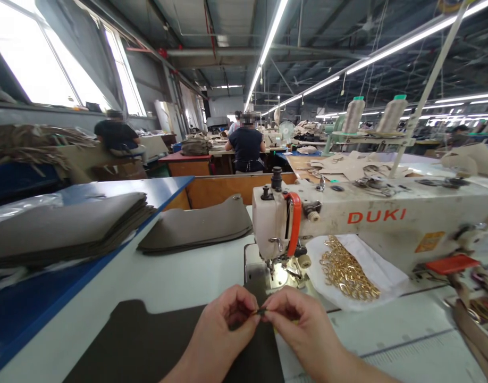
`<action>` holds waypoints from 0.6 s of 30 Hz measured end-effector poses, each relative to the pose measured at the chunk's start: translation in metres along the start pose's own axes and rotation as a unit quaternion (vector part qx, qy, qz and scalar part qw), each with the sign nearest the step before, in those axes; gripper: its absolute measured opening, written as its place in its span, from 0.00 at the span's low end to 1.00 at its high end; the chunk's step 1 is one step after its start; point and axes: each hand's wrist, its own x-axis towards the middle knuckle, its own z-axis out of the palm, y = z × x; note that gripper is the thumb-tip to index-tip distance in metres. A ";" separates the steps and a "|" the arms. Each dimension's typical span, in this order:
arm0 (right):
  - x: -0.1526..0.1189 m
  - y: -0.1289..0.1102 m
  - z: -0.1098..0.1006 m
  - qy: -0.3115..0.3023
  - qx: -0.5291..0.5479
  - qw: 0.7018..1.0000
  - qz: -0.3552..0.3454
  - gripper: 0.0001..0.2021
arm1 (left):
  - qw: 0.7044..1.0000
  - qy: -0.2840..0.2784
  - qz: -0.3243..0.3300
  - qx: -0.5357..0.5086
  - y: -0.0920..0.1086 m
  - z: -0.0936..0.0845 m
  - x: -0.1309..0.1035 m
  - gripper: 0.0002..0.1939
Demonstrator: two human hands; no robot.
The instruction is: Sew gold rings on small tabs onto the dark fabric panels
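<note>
My left hand (230, 324) and my right hand (303, 324) meet in front of the sewing machine's needle area. Each pinches one side of a small dark strip (261, 311) between thumb and fingertips; a glint of gold shows at its left end. Below them a dark grey-brown panel (148, 335) lies flat on the pale table, its narrow part reaching toward the needle plate (279, 276). The white sewing machine (327, 207) with a red lever stands just beyond my hands. Gold metal rings (347, 268) lie heaped on a white cloth (387, 276) right of the needle.
Stacked dark panels (200, 226) lie behind on the left, and a larger stack (68, 229) rests on a blue-edged table. A box with small parts (483, 311) sits at the right edge. Two thread cones (353, 115) stand behind the machine. People sit at tables further back.
</note>
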 end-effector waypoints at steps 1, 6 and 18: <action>0.000 0.000 -0.001 -0.002 0.012 1.000 0.009 0.02 | 1.000 0.000 0.003 0.004 0.000 0.000 -0.001 0.05; 0.001 -0.002 -0.005 -0.020 -0.024 0.999 0.011 0.03 | 1.000 0.007 -0.002 0.017 0.006 0.000 0.000 0.05; -0.002 -0.012 -0.014 -0.059 -0.188 0.980 -0.004 0.06 | 0.993 -0.066 0.001 0.100 0.008 -0.005 0.001 0.02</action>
